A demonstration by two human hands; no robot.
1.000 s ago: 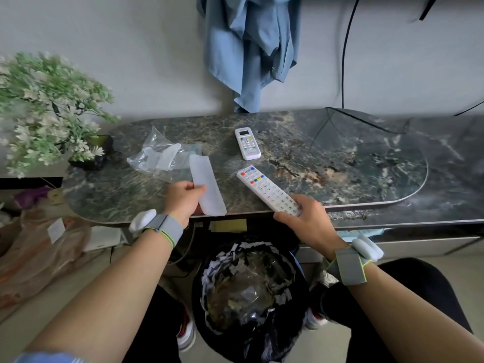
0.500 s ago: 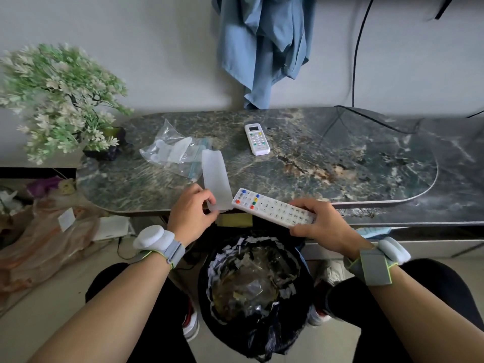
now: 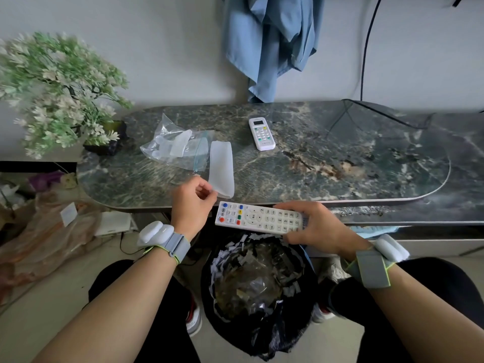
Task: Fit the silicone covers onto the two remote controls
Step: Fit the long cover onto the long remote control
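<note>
Head: right hand [image 3: 318, 226] around remote [image 3: 258, 221]

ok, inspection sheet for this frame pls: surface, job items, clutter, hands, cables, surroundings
Surface: dark marbled table with rounded ends.
Job's things: long remote held just off the table's near edge, bare; short remote lying on the table, bare; silicone cover lying on the table; plastic bag beside it, holding what looks like a second cover.
Clutter: potted plant at the table's left end.
Grippers: left hand pinches the cover's near corner; right hand grips the long remote's end.
Cables: black cable runs down the wall onto the table.
Surroundings: blue garment hanging on the wall; lined bin between the knees; bags on the floor at left.
</note>
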